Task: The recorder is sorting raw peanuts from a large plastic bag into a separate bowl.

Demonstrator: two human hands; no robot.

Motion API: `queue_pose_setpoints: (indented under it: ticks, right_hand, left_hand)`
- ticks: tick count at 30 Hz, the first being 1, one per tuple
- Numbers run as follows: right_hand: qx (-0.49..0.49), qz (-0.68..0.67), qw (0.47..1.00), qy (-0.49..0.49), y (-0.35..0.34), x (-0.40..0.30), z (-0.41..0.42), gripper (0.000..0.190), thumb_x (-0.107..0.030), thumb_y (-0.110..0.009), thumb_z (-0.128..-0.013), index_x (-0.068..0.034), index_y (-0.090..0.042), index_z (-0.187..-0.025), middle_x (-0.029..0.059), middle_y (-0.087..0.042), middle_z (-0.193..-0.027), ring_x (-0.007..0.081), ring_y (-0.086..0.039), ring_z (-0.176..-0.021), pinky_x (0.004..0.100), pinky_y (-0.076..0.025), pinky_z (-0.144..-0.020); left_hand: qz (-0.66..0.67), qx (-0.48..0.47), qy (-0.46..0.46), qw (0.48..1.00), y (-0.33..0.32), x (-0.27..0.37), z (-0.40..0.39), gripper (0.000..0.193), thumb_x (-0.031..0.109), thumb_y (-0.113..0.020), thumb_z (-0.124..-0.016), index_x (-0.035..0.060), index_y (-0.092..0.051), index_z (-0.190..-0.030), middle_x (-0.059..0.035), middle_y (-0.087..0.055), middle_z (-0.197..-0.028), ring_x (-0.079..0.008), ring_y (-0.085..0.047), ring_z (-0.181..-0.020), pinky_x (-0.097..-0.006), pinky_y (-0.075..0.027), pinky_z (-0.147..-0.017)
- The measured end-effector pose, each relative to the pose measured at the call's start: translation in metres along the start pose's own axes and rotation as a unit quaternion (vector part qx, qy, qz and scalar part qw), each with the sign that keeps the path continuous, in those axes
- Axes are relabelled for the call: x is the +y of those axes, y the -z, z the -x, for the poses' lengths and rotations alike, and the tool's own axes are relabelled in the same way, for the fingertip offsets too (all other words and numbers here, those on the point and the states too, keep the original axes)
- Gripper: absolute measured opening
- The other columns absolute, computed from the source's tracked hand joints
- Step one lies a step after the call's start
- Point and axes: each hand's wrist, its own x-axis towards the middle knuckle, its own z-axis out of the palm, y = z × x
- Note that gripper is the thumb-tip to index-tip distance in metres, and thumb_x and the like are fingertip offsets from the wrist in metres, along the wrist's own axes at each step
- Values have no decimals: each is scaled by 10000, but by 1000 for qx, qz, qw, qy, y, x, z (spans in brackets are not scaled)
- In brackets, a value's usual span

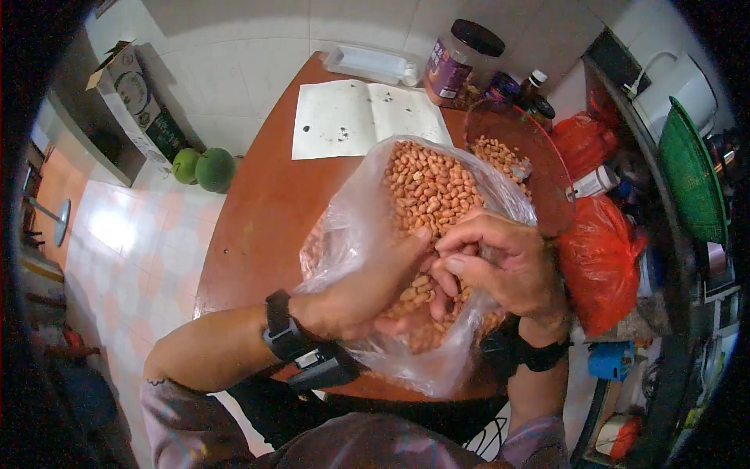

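A clear plastic bag (pixel 345 223) lies wide at the mouth on the table before me, full of shelled, reddish-skinned peanuts (pixel 430 182). My left hand (pixel 375 284) reaches into the bag, curled around several peanuts (pixel 419 292) at its palm. Against it, over the bag, is my right hand (pixel 498 258), with thumb and forefinger drawn together near the left fingers. Whether a peanut sits between those right fingertips is hidden. Both wrists wear black straps.
Behind the bag are a stained white paper sheet (pixel 366 117), a plastic tray (pixel 370 63) and a black-lidded jar (pixel 463 61). To the right, a red-rimmed basket (pixel 551 170) holds more peanuts, beside red plastic bags (pixel 600 264). The wooden table's (pixel 252 234) curved edge runs along the left.
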Motion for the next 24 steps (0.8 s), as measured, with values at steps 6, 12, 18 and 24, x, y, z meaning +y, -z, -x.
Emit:
queue_pose_setpoints:
  ticks: [6, 12, 18, 24]
  right_hand:
    - [106, 320, 938, 85, 3, 23, -10, 156, -52, -625, -816, -10, -640, -966, 109, -613, -875, 278, -620, -811, 351, -498, -722]
    - [30, 358, 923, 140, 1, 35, -9, 236, -52, -627, -782, -28, -629, -1018, 107, -599, -953, 301, -556, -898, 401, -452, -809]
    - [16, 387, 911, 143, 2, 33, -9, 195, -71, -637, -764, -37, -617, -954, 108, -575, -904, 308, -548, -873, 404, -448, -788]
    - [31, 403, 904, 141, -2, 33, -8, 150, -80, -635, -763, -45, -608, -906, 109, -563, -902, 306, -545, -888, 412, -442, -797]
  left_hand:
    - [-82, -19, -4, 996, 3, -3, 0, 345, 343, -468, -978, 25, -602, -983, -61, -609, -725, -61, -387, -380, -191, -230, -320]
    - [-108, -32, -10, 994, 4, -4, -1, 291, 285, -487, -970, 20, -604, -993, -58, -608, -722, -47, -391, -396, -187, -230, -327]
    - [-107, -31, -12, 994, 3, -5, 1, 283, 291, -495, -967, 34, -612, -995, -36, -607, -709, -40, -409, -410, -177, -250, -338]
    - [-95, -30, -1, 995, 2, -4, 0, 276, 289, -497, -969, 40, -612, -999, -28, -607, -698, -36, -425, -417, -171, -256, -338]
